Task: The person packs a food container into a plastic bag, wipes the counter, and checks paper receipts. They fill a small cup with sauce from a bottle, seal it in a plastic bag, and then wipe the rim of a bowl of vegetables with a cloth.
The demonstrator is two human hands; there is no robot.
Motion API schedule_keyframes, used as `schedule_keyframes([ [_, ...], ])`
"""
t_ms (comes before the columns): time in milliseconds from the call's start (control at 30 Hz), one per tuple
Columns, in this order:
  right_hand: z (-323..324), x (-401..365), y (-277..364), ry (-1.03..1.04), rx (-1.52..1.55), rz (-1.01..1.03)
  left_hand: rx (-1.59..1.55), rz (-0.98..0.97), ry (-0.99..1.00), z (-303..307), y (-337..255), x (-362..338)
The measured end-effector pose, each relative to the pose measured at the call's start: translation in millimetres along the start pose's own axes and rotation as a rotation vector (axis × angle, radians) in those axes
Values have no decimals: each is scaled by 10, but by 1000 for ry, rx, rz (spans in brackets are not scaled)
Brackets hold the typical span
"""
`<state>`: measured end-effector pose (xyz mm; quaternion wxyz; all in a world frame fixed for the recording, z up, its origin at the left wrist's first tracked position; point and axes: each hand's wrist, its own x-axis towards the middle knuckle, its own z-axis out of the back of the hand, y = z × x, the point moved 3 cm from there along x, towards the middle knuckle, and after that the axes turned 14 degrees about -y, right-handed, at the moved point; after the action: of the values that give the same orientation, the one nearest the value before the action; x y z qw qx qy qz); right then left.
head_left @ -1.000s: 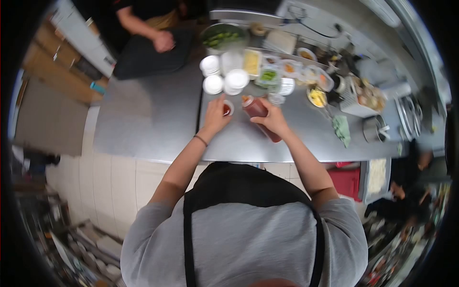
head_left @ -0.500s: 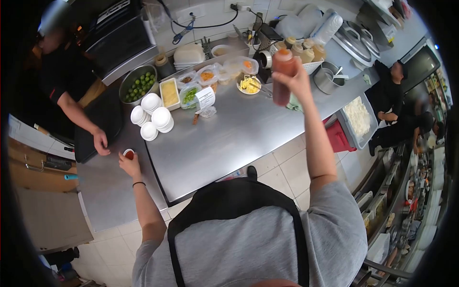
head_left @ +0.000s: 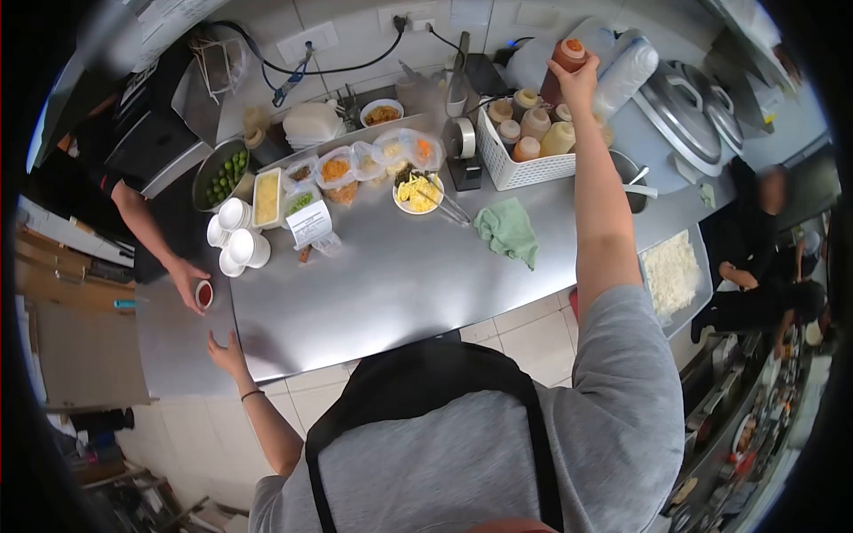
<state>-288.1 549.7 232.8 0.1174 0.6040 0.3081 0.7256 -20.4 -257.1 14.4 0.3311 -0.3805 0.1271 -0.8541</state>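
My right hand (head_left: pixel 579 82) is wrapped round a squeeze bottle (head_left: pixel 552 87) of reddish sauce. It is raised at the back right, over a white basket (head_left: pixel 533 172) of other sauce bottles. My left hand (head_left: pixel 229 354) is at the front left edge of the steel counter (head_left: pixel 373 293), fingers apart and holding nothing. Just beyond it, a small white cup (head_left: pixel 204 295) of red sauce sits in the fingers of a co-worker's hand (head_left: pixel 185 277).
Stacked white cups (head_left: pixel 247 249), a pot of green limes (head_left: pixel 227 180), bagged toppings (head_left: pixel 336 169) and a bowl of yellow strips (head_left: pixel 418 192) with tongs line the back. A green cloth (head_left: pixel 506 229) lies mid-right. A tub of white shreds (head_left: pixel 673 275) stands at right.
My left hand has let go of the sauce cup, which is now at the co-worker's hand. My right hand has carried the bottle back and right, over the basket. The view has shifted.
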Motion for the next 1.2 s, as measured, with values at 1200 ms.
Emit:
schedule_keyframes([
  [1200,2047,-3191,305,848,-107,312,-214,-421,289,-828,-1933,-637],
])
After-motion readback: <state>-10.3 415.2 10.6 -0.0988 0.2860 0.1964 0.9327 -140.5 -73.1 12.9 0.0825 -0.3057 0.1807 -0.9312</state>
